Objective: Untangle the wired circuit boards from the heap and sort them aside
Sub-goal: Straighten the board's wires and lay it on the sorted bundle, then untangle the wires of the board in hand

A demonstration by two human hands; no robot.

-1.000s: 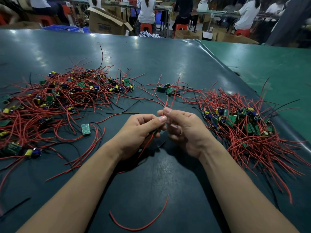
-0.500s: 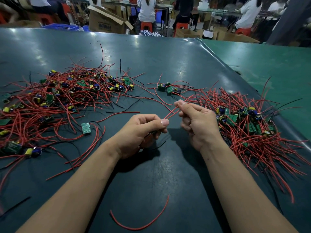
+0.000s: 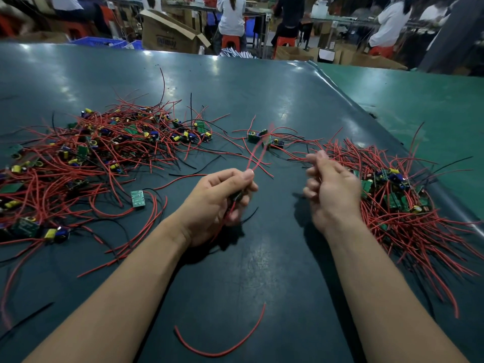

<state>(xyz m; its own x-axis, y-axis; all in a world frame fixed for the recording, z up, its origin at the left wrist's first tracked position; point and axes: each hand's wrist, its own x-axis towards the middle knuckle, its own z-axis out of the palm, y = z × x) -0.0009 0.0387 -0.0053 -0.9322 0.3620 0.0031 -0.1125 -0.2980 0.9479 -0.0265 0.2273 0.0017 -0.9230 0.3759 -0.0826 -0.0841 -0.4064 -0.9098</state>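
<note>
L hand (image 3: 217, 203) pinches one board's red wires (image 3: 255, 158) above surface (image 3: 262, 87), btwn both heaps; board hidden in fist. R hand (image 3: 330, 189) loosely curled, holds nothing. Light, floppy, snag-prone; grip near board.

A dark teal, glossy surface (image 3: 235, 82) fills most of the view, meeting a brighter green surface (image 3: 432, 106) at the right. Beyond its far edge stands an open cardboard box (image 3: 167, 35), with blue plastic crates (image 3: 104, 43) to its left. Farther back, people in white tops sit on red stools (image 3: 230, 43) at work benches.
</note>
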